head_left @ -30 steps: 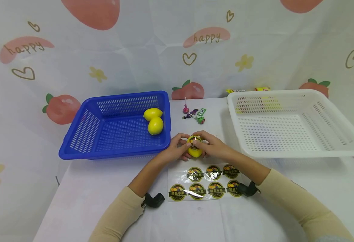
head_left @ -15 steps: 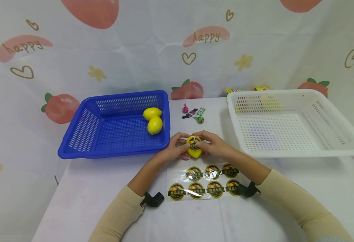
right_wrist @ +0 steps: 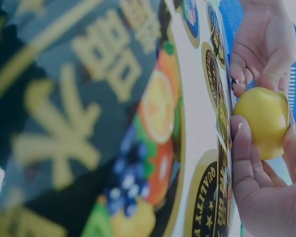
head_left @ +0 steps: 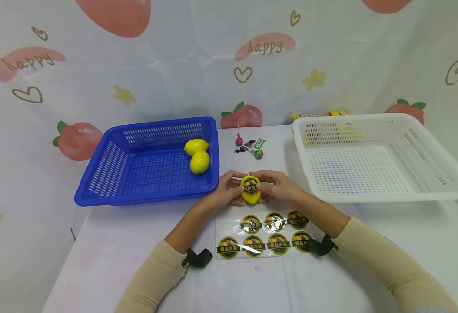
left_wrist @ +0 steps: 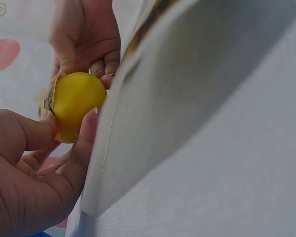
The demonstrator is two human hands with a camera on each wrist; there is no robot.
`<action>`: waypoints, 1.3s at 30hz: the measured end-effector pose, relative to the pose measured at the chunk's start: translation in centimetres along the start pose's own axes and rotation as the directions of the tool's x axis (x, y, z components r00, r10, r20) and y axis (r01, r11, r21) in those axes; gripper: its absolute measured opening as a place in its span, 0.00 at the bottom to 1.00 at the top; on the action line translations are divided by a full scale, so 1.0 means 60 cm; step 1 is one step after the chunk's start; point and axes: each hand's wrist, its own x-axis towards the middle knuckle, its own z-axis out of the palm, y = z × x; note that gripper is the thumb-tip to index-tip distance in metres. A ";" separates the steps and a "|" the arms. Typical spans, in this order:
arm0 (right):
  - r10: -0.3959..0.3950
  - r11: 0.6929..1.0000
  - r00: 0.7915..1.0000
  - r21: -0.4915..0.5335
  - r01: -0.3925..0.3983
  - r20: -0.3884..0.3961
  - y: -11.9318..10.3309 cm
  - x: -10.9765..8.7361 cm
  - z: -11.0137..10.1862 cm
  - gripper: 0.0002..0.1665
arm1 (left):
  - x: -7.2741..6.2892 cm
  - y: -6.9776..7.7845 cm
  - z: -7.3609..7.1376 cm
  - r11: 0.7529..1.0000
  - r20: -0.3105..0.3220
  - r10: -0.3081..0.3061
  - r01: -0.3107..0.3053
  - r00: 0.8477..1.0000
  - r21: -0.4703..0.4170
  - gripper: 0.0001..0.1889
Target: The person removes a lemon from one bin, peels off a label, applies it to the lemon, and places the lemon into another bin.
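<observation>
Both hands hold one yellow lemon point(head_left: 251, 199) between them, just beyond the sticker sheet. A round black-and-gold sticker point(head_left: 250, 185) lies on the lemon's upper side. My left hand point(head_left: 224, 191) grips the lemon from the left, its thumb at the sticker's edge. From the other side my right hand point(head_left: 279, 186) grips it too, thumb on the sticker's right edge. In the left wrist view the lemon point(left_wrist: 78, 101) sits between the fingers of both hands, with the sticker edge-on. The right wrist view shows the lemon point(right_wrist: 262, 118) close beside the sheet.
A clear sheet point(head_left: 229, 226) with several round stickers lies in front of the hands. Two lemons point(head_left: 200, 161) rest in the blue basket point(head_left: 147, 199) at left. A white basket point(head_left: 389, 198) stands at right. Lollipops and wrapped candies point(head_left: 248, 145) lie behind the hands.
The thumbs have shifted outward from the sticker's middle toward its edges, so more of its print shows. The lemon stays in both hands at nearly the same place.
</observation>
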 end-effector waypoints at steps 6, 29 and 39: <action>0.063 0.993 0.998 0.095 -0.064 0.017 0.003 0.001 -0.003 0.28 | -0.001 0.001 0.002 1.000 -0.008 -0.005 0.005 1.000 0.000 0.21; 0.058 0.970 0.991 0.228 -0.084 0.120 0.006 -0.006 -0.014 0.34 | -0.006 0.007 0.001 0.997 -0.011 -0.043 0.044 0.999 0.066 0.31; 0.020 0.992 0.992 -0.127 -0.004 0.125 0.000 -0.008 0.003 0.51 | -0.010 0.006 0.000 0.973 0.041 0.010 -0.019 0.999 0.229 0.40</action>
